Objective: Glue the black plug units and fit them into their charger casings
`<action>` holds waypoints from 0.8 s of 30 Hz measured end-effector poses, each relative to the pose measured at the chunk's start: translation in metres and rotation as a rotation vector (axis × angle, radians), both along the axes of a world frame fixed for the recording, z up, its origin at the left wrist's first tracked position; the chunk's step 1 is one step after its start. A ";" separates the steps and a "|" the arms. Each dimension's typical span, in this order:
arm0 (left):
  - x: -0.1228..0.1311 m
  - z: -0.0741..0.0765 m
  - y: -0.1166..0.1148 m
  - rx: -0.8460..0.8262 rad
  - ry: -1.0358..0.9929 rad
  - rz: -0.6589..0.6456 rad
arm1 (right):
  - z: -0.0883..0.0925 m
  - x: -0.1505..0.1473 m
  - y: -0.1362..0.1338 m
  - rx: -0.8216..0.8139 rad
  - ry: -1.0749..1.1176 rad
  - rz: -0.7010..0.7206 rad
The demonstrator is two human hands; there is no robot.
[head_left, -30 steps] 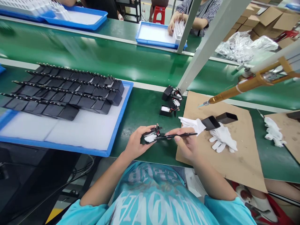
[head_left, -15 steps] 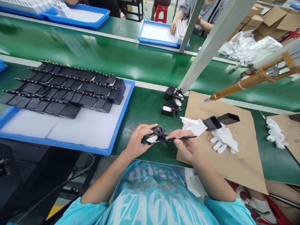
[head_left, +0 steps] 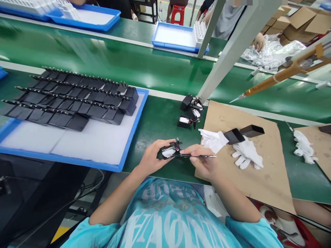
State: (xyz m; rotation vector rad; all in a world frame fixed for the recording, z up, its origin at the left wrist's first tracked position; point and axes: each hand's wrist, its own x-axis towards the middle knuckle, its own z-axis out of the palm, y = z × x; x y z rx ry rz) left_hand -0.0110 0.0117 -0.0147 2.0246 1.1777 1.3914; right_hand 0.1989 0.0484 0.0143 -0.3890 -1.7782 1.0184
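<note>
My left hand (head_left: 150, 157) is closed around an opened black power adapter (head_left: 168, 151), white inside, with metal plug pins pointing up and a bit of red wire showing. In my right hand (head_left: 206, 164), a thin flat black piece (head_left: 211, 156) is pinched between thumb and fingers. It is seen edge-on, its left end against the adapter; whether the two are joined I cannot tell. Beyond my hands, several opened adapters (head_left: 184, 120) with wires lie on the green bench. Two hollow black cases (head_left: 234, 136) rest by white gloves (head_left: 247, 153) to the right.
A blue tray (head_left: 120, 165) at left carries rows of black plug adapters (head_left: 77, 93). Brown cardboard (head_left: 274, 179) covers the bench at right, with an orange-brown dispenser (head_left: 271, 81) hanging above. A grey post (head_left: 222, 62) rises behind. Across the belt, a person's hand (head_left: 258, 42) is near plastic bags.
The flat black piece has levelled out, its right end lower. My hands stay nearly in place. The hanging dispenser has swung up and right; the person opposite has moved a hand toward the plastic bags.
</note>
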 end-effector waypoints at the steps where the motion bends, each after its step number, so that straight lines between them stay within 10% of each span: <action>1: 0.000 0.000 0.000 -0.009 0.004 -0.004 | 0.000 -0.001 0.000 0.017 -0.010 -0.003; 24: -0.001 -0.003 -0.004 -0.098 0.060 0.023 | 0.006 0.000 0.000 0.040 -0.067 -0.028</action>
